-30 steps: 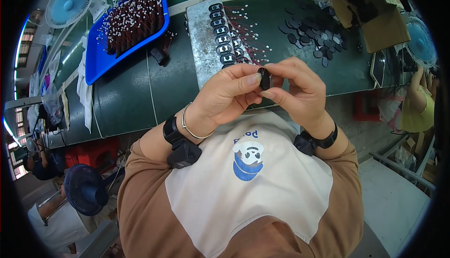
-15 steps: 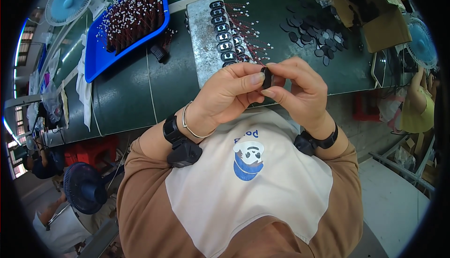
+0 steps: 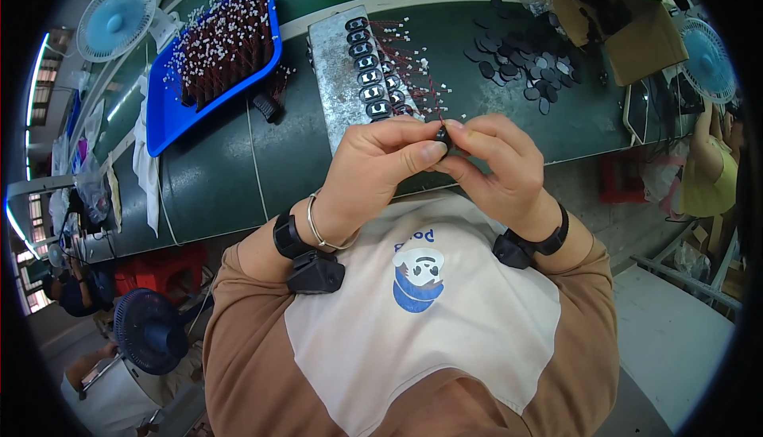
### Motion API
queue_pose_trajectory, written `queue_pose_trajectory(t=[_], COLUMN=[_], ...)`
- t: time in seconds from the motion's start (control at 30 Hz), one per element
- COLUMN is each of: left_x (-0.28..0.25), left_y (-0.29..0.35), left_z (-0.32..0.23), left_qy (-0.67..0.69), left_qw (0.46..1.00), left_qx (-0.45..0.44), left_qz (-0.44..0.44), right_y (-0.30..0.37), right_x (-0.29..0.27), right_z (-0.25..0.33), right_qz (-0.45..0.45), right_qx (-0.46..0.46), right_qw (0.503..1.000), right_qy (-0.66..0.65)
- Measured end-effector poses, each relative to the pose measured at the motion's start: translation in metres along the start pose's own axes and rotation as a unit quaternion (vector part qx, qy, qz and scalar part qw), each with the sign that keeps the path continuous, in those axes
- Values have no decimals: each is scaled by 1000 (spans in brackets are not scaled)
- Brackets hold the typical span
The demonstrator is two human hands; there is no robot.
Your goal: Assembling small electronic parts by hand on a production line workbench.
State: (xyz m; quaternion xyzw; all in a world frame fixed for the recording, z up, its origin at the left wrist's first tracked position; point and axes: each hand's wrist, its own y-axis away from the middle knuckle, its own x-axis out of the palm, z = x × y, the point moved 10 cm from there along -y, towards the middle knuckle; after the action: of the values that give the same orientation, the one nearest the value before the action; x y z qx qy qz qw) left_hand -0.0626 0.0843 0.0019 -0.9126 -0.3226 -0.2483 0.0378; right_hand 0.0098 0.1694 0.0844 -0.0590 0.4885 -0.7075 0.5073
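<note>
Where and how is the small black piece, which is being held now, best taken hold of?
Probably by the black body of the small black piece, with a light pinching grip coming from its left and right sides. It looks narrow, with its length pointing away from the person, and a red wire seems to leave its far end, so that end is better left free.

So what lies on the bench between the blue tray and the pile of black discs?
In the head view, left to right: a dark bundle beside the blue tray, a metal plate bearing black parts, then red wires with white connectors.
</note>
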Motion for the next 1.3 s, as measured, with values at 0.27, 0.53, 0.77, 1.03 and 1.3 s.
queue_pose_trajectory(t=[0.27,0.53,0.77,1.03,1.3], left_x=[4,-1,-9,-2,-1], left_y=[3,10,15,16,16], left_z=[-26,-33,-36,-51,-42], left_qy=[-249,-226,-228,-356,-311], left_qw=[963,967,958,899,921], left_qx=[100,116,165,253,233], left_qz=[-5,-20,-48,-16,31], right_y=[10,7,4,-6,-9], right_x=[2,2,21,20,18], right_z=[8,-27,-31,-12,-6], right_qz=[-45,9,73,62,39], right_qx=[-45,120,166,15,-10], right_qw=[995,986,976,994,996], right_qy=[73,-113,-123,-93,-81])
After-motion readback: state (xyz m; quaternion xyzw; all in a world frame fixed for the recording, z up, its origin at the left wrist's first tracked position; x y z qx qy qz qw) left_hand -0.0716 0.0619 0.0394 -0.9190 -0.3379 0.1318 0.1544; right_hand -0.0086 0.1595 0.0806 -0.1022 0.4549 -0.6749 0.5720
